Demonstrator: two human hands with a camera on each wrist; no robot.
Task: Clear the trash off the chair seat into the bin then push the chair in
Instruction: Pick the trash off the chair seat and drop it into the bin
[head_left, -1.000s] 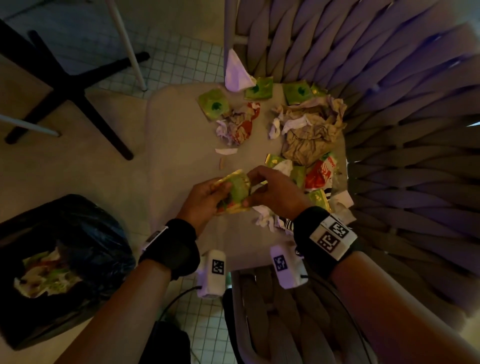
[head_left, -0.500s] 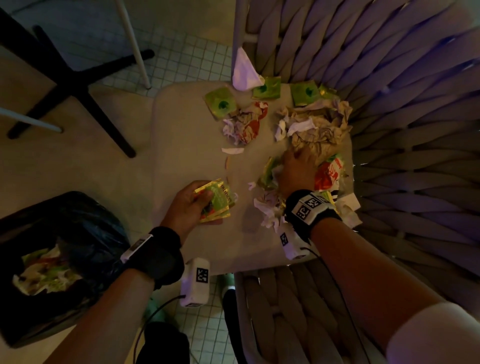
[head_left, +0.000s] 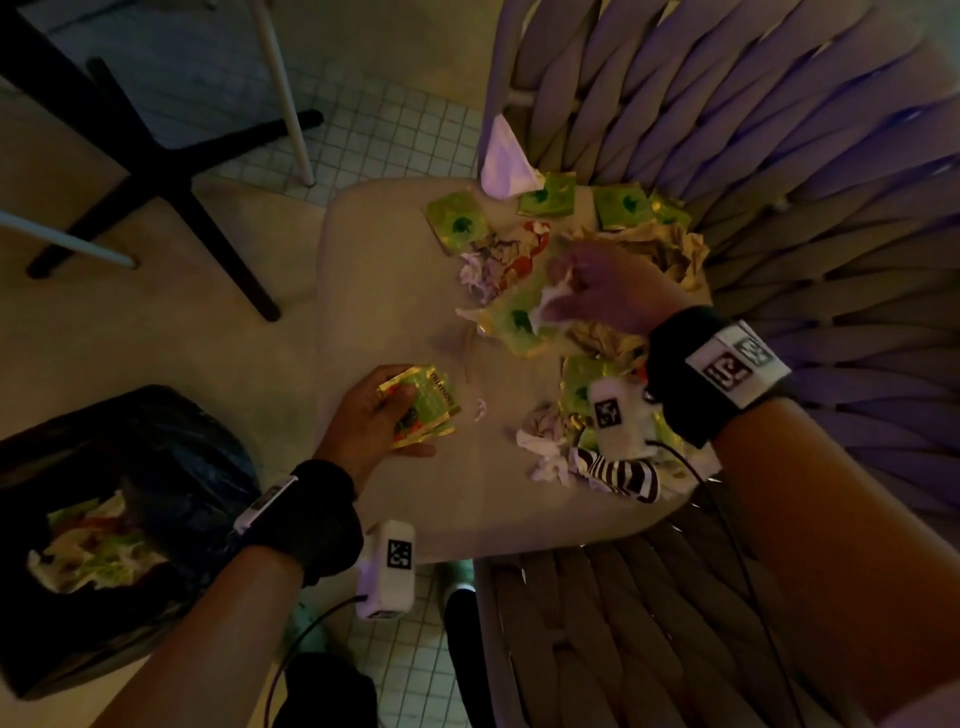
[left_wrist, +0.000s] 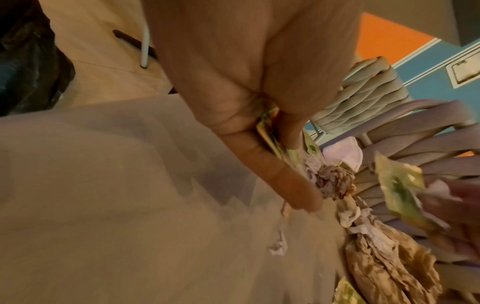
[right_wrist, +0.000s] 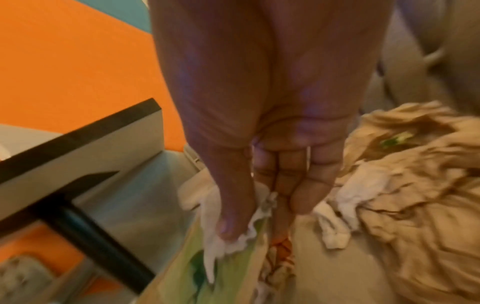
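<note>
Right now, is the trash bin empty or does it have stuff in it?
It has stuff in it: crumpled wrappers lie inside the black bin.

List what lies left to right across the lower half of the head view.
Bin → left hand holding green packets → small white scrap → striped wrapper → right forearm → chair's woven backrest.

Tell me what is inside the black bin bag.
Crumpled white and green wrappers lie in the black bin bag, near its opening. Anything beneath them is hidden by the dark plastic.
</note>
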